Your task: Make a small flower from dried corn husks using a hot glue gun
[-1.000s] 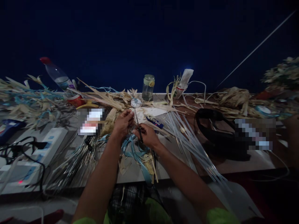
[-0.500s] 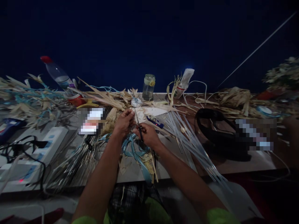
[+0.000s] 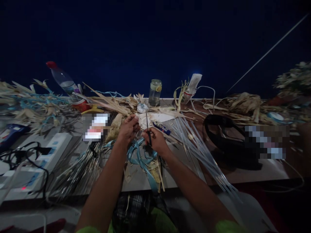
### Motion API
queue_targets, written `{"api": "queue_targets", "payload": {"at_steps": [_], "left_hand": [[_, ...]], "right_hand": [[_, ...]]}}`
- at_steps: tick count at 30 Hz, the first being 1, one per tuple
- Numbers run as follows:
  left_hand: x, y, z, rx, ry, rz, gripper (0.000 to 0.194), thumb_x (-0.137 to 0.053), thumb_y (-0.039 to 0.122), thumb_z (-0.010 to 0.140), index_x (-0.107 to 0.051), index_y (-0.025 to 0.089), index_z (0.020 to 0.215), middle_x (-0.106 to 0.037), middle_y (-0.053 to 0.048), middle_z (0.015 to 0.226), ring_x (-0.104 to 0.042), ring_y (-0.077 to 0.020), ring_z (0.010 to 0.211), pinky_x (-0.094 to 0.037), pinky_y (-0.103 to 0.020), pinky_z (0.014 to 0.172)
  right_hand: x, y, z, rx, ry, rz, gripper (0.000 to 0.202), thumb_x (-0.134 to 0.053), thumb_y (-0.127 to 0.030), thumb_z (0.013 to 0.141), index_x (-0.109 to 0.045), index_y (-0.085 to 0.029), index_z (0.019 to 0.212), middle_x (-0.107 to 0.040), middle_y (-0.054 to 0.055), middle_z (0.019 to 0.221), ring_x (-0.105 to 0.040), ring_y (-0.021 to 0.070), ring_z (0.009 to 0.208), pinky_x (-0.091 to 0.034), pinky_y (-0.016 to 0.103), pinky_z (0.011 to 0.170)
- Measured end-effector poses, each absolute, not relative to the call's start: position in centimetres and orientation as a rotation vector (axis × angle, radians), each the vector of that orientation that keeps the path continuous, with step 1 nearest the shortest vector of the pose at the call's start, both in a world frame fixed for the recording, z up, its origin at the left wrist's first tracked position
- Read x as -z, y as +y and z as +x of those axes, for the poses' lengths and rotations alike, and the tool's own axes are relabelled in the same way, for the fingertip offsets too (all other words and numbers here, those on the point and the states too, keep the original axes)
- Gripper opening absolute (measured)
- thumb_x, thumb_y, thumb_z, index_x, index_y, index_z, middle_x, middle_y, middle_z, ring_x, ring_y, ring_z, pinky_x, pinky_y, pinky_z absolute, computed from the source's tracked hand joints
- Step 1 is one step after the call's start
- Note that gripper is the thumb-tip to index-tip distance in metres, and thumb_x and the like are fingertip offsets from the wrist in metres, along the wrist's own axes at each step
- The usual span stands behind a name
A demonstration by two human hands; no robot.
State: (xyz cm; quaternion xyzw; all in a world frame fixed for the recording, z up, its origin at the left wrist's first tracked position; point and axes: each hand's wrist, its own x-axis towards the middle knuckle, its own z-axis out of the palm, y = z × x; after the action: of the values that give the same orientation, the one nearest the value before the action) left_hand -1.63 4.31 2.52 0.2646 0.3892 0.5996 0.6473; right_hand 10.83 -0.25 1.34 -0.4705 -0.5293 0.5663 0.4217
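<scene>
Dark metal in the grip of the right hand (image 3: 156, 139): closed firmly with thumb and fingers about the handle of a scissors-like tool (image 3: 149, 137), in the middle of the counter (image 3: 131, 186) and with its thin blade toward the far edge. Just to the left, the left hand (image 3: 127, 130), with its grip also closed, pinched at thumb and fingertips; too small and dark to tell any thing held in between. Between the forearms, blue ribbon (image 3: 152, 183) in loops, with one end down at the near edge. Beyond the blade, toward the far edge, a white round object (image 3: 142, 107). Rightward, a small blue device (image 3: 165, 130) and clear rods (image 3: 206, 150), slanting past the near edge.
</scene>
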Motion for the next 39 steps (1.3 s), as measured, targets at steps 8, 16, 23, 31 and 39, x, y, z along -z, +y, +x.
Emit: {"api": "queue_targets", "payload": {"at_steps": [8, 16, 23, 31, 39], "left_hand": [[-3.0, 4.4, -2.1, -1.492, 0.785, 0.571, 0.030, -0.068, 0.014, 0.057, -0.040, 0.017, 0.069, -0.035, 0.011, 0.047, -0.021, 0.0006, 0.032, -0.019, -0.014, 0.035], [-3.1, 4.1, -2.0, -1.469, 0.777, 0.664, 0.031, -0.065, 0.012, 0.060, -0.048, 0.019, 0.085, -0.032, 0.011, 0.047, -0.024, -0.0005, 0.035, -0.020, -0.015, 0.038], [-2.9, 4.1, -2.1, -1.481, 0.749, 0.709, 0.030, -0.063, 0.014, 0.063, -0.052, 0.018, 0.090, -0.030, 0.011, 0.046, -0.021, -0.0007, 0.035, -0.018, -0.016, 0.037], [-3.2, 4.2, -2.3, -1.495, 0.770, 0.688, 0.022, -0.065, 0.013, 0.059, -0.050, 0.017, 0.076, -0.030, 0.011, 0.043, -0.022, -0.0008, 0.034, -0.020, -0.016, 0.037], [-3.3, 4.0, -2.5, -1.476, 0.776, 0.709, 0.026, -0.067, 0.016, 0.059, -0.051, 0.017, 0.079, -0.047, 0.007, 0.052, -0.026, 0.0005, 0.034, -0.020, -0.016, 0.036]], "right_hand": [[-1.0, 0.3, 11.8, -1.363, -1.434, -1.343, 0.048, -0.061, -0.046, 0.064, -0.045, -0.017, 0.099, -0.054, -0.006, 0.053, -0.048, 0.0101, 0.047, -0.033, 0.021, 0.046], [-2.7, -0.3, 12.9, -0.788, -2.078, -1.709, 0.041, -0.050, -0.055, 0.072, -0.059, -0.017, 0.086, -0.064, 0.007, 0.079, -0.058, 0.0166, 0.074, -0.035, 0.024, 0.060], [-3.5, -1.1, 12.0, -0.535, -2.286, -1.889, 0.045, -0.047, -0.055, 0.074, -0.056, -0.017, 0.096, -0.065, 0.012, 0.091, -0.060, 0.0232, 0.087, -0.038, 0.028, 0.067], [-4.2, -1.7, 11.1, -0.438, -2.517, -1.834, 0.035, -0.050, -0.039, 0.073, -0.053, -0.016, 0.099, -0.065, 0.011, 0.093, -0.061, 0.0240, 0.087, -0.041, 0.029, 0.067], [-5.3, -1.8, 9.9, -0.465, -2.636, -1.853, 0.037, -0.049, -0.035, 0.072, -0.055, -0.014, 0.102, -0.064, 0.015, 0.097, -0.061, 0.0243, 0.089, -0.044, 0.029, 0.068]]}}
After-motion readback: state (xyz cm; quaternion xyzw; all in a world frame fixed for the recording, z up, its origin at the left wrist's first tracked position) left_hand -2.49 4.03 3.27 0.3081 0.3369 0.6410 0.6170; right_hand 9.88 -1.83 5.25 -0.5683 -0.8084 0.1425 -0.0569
